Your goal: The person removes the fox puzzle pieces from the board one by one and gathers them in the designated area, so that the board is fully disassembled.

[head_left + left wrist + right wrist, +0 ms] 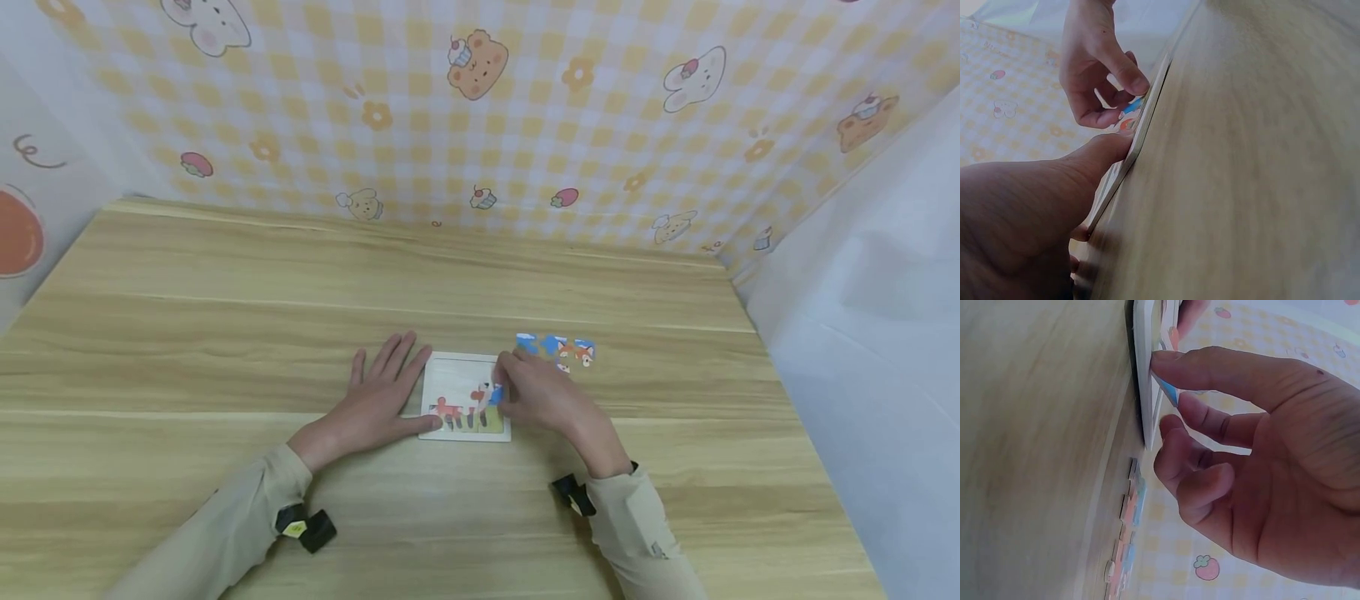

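A square jigsaw puzzle tray [459,372] with a white rim lies on the table, its lower part filled with pieces showing an orange animal's legs on green. My left hand [372,406] rests along the tray's left side, fingers spread, with the thumb on the lower left corner. Over the right edge, my right hand [546,393] pinches a puzzle piece with blue on it [1169,391] between thumb and index finger. That piece tilts against the tray in the right wrist view; whether it sits in place I cannot tell.
Several loose puzzle pieces [585,352], blue and orange, lie on the wooden table [225,333] just beyond my right hand. A yellow checked cloth [420,158] with cartoon prints hangs behind the table. White sheeting [862,333] borders the right side.
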A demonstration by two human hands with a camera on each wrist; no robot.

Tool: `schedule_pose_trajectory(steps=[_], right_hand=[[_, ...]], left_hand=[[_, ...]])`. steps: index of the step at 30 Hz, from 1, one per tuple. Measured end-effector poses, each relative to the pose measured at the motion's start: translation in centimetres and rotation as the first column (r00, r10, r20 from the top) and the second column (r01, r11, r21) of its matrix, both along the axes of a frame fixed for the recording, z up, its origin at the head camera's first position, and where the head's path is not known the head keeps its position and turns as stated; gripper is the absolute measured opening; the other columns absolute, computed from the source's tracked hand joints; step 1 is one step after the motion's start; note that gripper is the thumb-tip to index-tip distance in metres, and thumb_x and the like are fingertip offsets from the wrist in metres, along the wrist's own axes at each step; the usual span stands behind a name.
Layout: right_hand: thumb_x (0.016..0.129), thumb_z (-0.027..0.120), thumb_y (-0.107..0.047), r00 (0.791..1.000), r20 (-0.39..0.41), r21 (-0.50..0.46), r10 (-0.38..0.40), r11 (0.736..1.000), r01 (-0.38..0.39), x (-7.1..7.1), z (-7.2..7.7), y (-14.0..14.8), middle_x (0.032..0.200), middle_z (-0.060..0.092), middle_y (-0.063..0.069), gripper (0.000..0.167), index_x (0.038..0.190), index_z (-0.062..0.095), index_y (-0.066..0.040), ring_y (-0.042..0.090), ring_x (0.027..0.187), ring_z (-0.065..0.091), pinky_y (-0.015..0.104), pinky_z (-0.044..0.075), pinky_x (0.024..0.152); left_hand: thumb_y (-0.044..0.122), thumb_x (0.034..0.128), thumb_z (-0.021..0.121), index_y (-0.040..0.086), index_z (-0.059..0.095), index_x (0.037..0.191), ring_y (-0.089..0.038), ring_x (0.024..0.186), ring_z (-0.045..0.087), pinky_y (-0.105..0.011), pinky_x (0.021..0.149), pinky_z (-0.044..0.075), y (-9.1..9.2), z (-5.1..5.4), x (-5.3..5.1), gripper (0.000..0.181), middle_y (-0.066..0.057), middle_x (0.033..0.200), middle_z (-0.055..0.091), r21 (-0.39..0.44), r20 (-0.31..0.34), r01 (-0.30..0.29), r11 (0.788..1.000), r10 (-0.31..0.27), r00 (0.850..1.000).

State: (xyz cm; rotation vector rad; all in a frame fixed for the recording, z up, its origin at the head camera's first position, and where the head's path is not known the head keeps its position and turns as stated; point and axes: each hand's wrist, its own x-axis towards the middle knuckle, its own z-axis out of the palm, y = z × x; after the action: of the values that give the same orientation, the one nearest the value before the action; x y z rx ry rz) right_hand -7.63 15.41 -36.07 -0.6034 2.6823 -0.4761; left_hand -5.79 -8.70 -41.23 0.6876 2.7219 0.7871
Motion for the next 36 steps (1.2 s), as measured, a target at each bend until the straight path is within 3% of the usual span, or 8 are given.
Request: schedule_pose_trajectory(steps=[7,13,24,36], right_hand=[[0.075,0.070,-0.001,1.000,0.014,-0.012,0.001,1.000,-0.001,-0.01,0.09,-0.13,0.068,0.051,-0.003,0.024,0.091,0.056,-0.011,0.015,0.063,0.047,0.026,0.040,0.056],[0.075,0.070,0.003,1.000,-0.008,-0.038,0.002,0.999,-0.002,0.12,0.20,-0.27,0.068,0.051,-0.003,0.024,0.090,0.056,-0.010,0.014,0.062,0.048,0.025,0.041,0.055],[0.075,0.066,0.006,0.999,0.037,-0.087,-0.004,0.996,0.007,0.28,0.23,-0.24,0.069,0.051,0.000,0.026,0.093,0.055,-0.008,0.014,0.061,0.047,0.024,0.039,0.054],[0.075,0.066,0.004,0.999,0.035,-0.075,0.001,0.997,0.001,0.19,0.12,-0.17,0.068,0.049,-0.001,0.024,0.094,0.055,-0.006,0.013,0.060,0.045,0.023,0.037,0.052]], left_hand=[[0.054,0.0816,0.063,0.003,0.019,0.148,-0.034,0.139,-0.005,-0.064,0.100,-0.008,0.00,0.04,0.00,0.094,-0.020,0.153,0.003,0.008,0.001,0.000,1.000,0.000,1.000],[0.054,0.0812,0.063,0.003,0.019,0.148,-0.034,0.139,-0.006,-0.064,0.101,-0.009,0.05,-0.04,-0.05,0.095,-0.020,0.153,0.002,0.006,0.006,-0.005,1.000,0.005,1.000],[0.053,0.0807,0.064,0.003,0.019,0.148,-0.035,0.139,-0.005,-0.064,0.100,-0.008,0.06,-0.01,-0.02,0.095,-0.020,0.153,0.003,0.003,0.001,-0.005,1.000,0.005,1.000],[0.054,0.0805,0.064,0.002,0.019,0.148,-0.035,0.139,-0.005,-0.065,0.100,-0.008,0.10,0.13,-0.06,0.096,-0.021,0.153,0.002,0.000,-0.006,-0.002,1.000,0.002,1.000]])
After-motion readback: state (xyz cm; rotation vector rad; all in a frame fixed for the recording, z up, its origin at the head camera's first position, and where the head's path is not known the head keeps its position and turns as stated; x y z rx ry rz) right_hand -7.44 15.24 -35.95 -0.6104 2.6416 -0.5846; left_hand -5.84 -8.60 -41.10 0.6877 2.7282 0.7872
